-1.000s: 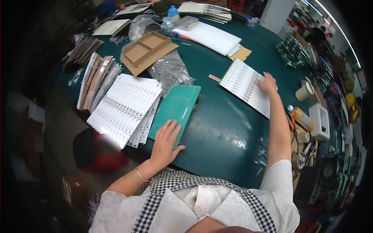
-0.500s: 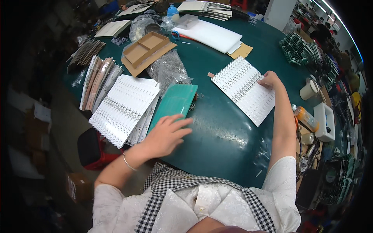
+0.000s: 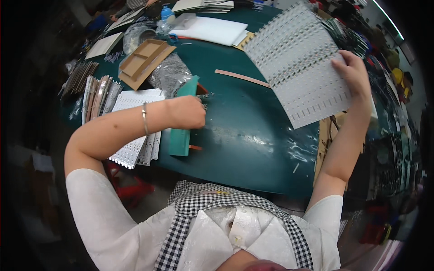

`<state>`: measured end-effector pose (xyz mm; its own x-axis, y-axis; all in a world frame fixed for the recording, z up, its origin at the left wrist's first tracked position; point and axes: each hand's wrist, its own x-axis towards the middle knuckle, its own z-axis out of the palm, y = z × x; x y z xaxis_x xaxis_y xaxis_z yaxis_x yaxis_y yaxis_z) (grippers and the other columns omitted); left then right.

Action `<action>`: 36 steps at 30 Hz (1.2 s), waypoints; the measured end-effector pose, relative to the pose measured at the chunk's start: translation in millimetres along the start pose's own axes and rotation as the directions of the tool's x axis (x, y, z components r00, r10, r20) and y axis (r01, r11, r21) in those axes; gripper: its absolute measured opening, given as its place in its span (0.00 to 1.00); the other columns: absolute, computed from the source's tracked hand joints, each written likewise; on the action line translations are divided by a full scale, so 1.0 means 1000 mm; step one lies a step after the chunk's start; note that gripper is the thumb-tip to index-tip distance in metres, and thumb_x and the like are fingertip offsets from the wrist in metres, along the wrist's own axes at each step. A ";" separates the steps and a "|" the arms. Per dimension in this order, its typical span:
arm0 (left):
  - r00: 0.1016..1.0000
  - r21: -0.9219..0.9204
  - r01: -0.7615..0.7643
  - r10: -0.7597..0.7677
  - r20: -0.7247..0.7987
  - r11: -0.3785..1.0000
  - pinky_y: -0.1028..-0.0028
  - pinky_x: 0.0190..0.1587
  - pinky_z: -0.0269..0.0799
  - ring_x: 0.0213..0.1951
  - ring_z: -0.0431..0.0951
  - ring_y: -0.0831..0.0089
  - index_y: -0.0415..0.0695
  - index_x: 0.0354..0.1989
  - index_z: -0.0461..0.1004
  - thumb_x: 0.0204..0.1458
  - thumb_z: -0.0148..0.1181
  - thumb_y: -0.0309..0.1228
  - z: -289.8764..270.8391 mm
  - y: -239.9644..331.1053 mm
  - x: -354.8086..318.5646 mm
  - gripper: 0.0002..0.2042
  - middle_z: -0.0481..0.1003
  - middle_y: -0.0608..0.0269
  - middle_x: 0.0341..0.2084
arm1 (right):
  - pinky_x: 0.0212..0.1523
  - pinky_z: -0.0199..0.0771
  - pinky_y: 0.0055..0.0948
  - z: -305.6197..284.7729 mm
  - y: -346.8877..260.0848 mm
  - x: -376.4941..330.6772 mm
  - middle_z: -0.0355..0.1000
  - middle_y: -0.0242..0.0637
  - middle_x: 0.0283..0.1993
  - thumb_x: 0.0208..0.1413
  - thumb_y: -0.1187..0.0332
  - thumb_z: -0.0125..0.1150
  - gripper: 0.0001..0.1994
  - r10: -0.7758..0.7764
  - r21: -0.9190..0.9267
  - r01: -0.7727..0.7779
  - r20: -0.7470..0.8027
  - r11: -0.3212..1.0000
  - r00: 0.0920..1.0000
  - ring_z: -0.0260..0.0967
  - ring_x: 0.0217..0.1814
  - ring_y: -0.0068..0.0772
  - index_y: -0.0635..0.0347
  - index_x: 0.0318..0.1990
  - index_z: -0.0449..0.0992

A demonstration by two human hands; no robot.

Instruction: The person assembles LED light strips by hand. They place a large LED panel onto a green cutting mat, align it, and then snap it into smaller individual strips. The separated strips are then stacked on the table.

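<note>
Right hand [image 3: 353, 74] of the worker, fingers closed on the right-hand edge of a pale grey-white rectangular slotted sheet with rows of small raised studs [image 3: 298, 63]; the sheet stands raised and slanted above the dark green smooth-topped table [image 3: 235, 151], at the right of the view; left hand [image 3: 187, 112], fingers curled tightly inward, over the flat green rectangular board [image 3: 180, 142], which is tilted, with reddish-brown pieces [image 3: 195, 147] showing at its right side; whether these fingers grip the board cannot be told; a thin flat pinkish strip [image 3: 239, 77] lies between the hands, its right end meeting the sheet's outline; partly behind the left forearm, a stack of white slotted sheets [image 3: 129, 154]; beyond it, a bundle of pale and pinkish strips [image 3: 97, 94], a brown cardboard tray with compartments [image 3: 143, 58] and a clear plastic bag of small greyish pieces [image 3: 171, 74]; farther back, a white rectangular foam-like slab [image 3: 214, 30]
</note>
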<state>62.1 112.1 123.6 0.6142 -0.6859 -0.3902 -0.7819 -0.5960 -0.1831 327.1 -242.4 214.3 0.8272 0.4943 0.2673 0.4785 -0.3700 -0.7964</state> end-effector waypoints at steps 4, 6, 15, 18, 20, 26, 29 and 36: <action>0.996 -0.113 -0.010 0.000 -0.088 0.994 0.66 0.37 0.75 0.32 0.78 0.65 0.47 0.22 0.76 0.41 0.59 0.29 -0.055 0.003 0.015 0.01 0.74 0.64 0.23 | 0.41 0.70 0.20 -0.052 -0.029 -0.063 0.76 0.35 0.41 0.52 0.71 0.63 0.18 -0.054 0.010 0.059 -0.264 0.998 0.963 0.71 0.39 0.20 0.72 0.49 0.73; 0.995 -0.258 0.027 -0.050 -0.086 0.966 0.62 0.37 0.74 0.34 0.78 0.57 0.43 0.27 0.74 0.43 0.62 0.29 -0.083 0.006 0.031 0.05 0.75 0.58 0.24 | 0.41 0.69 0.19 -0.064 -0.043 -0.087 0.76 0.35 0.41 0.53 0.71 0.63 0.17 -0.100 -0.027 0.097 -0.385 0.995 0.917 0.71 0.39 0.19 0.71 0.49 0.73; 0.979 -0.412 0.010 -0.094 -0.182 0.911 0.56 0.37 0.72 0.34 0.77 0.49 0.39 0.36 0.74 0.46 0.63 0.31 -0.080 0.056 0.122 0.12 0.77 0.49 0.28 | 0.43 0.67 0.18 -0.055 -0.066 -0.132 0.75 0.32 0.40 0.53 0.70 0.65 0.17 -0.281 -0.297 0.142 -0.500 0.944 0.820 0.69 0.40 0.18 0.71 0.48 0.74; 0.973 -0.483 0.045 -0.149 -0.178 0.875 0.56 0.37 0.72 0.35 0.78 0.50 0.41 0.38 0.74 0.46 0.62 0.33 -0.071 0.065 0.134 0.12 0.77 0.51 0.28 | 0.41 0.67 0.17 -0.048 -0.065 -0.143 0.76 0.32 0.39 0.53 0.72 0.65 0.15 -0.238 -0.170 0.179 -0.462 0.969 0.854 0.69 0.39 0.17 0.69 0.47 0.75; 0.925 -0.529 0.085 -0.264 -0.273 0.845 0.57 0.37 0.72 0.35 0.78 0.51 0.42 0.39 0.74 0.47 0.62 0.33 -0.047 0.064 0.140 0.12 0.77 0.51 0.29 | 0.41 0.67 0.17 -0.046 -0.064 -0.146 0.76 0.32 0.39 0.53 0.73 0.64 0.15 -0.228 -0.145 0.179 -0.496 0.973 0.838 0.69 0.39 0.17 0.69 0.47 0.75; 0.817 -0.593 0.309 -0.527 -0.235 0.744 0.58 0.39 0.72 0.38 0.77 0.51 0.42 0.41 0.75 0.54 0.56 0.39 -0.019 0.063 0.145 0.14 0.77 0.50 0.30 | 0.42 0.68 0.18 -0.047 -0.048 -0.150 0.76 0.32 0.40 0.53 0.73 0.65 0.16 -0.213 -0.136 0.165 -0.579 0.977 0.787 0.69 0.39 0.17 0.71 0.48 0.74; 0.832 -0.659 0.363 -0.547 -0.088 0.659 0.58 0.40 0.72 0.37 0.77 0.50 0.40 0.38 0.76 0.57 0.53 0.44 -0.007 0.052 0.142 0.17 0.77 0.48 0.30 | 0.42 0.68 0.18 -0.041 -0.055 -0.153 0.75 0.33 0.41 0.53 0.72 0.66 0.17 -0.173 -0.133 0.114 -0.621 0.984 0.764 0.69 0.40 0.18 0.72 0.48 0.74; 0.879 -0.914 0.169 -0.475 -0.029 0.368 0.63 0.35 0.68 0.29 0.75 0.55 0.35 0.34 0.74 0.58 0.54 0.41 0.016 0.040 0.141 0.17 0.75 0.47 0.25 | 0.40 0.68 0.17 -0.041 -0.041 -0.159 0.77 0.34 0.38 0.52 0.72 0.66 0.15 -0.121 0.102 0.265 -0.699 0.959 0.705 0.71 0.37 0.19 0.71 0.46 0.75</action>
<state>115.8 -2.3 46.7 0.9149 -0.3318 -0.2300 -0.0862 -0.7171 0.6916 187.6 -338.4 226.8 0.7315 -0.1561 0.6637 0.6481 -0.1434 -0.7480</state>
